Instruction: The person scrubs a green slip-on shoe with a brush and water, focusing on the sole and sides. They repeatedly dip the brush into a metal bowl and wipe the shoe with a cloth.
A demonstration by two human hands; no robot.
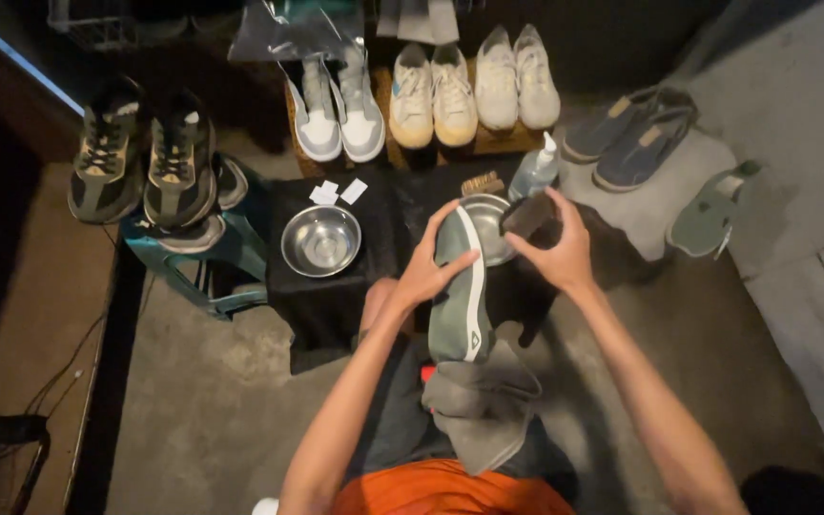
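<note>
**Grey shoe held over the lap, brush hand at its toe**

On the floor at far left stands a pair of olive-and-black sneakers point(143, 157). Just right of them, on the left part of the black-draped tabletop point(321, 296), sits a steel bowl point(321, 240) — it looks to hold a little clear liquid, though that is hard to be sure of. Small white scraps point(338, 192) lie near the tabletop's far edge behind it.

The left hand point(428, 270) is closed on the grey shoe with a white stripe point(460, 296), fingers wrapped over its upper half. The shoe's long axis runs away from the person, toe toward the tabletop, heel down on a grey cloth point(481, 405) draped over the lap. A second steel bowl point(488, 227) sits just past the toe; its contents are hidden.

The right hand point(557, 250) is shut around a dark brush-like object point(527, 216), held just beside the toe end on its right — the nearer hand to that end. A wooden brush point(482, 183) and a clear squeeze bottle point(534, 172) stand behind. Along the back are pale sneakers point(431, 93); at right, on the floor, grey slip-ons point(633, 135) and a green shoe point(710, 212).
</note>
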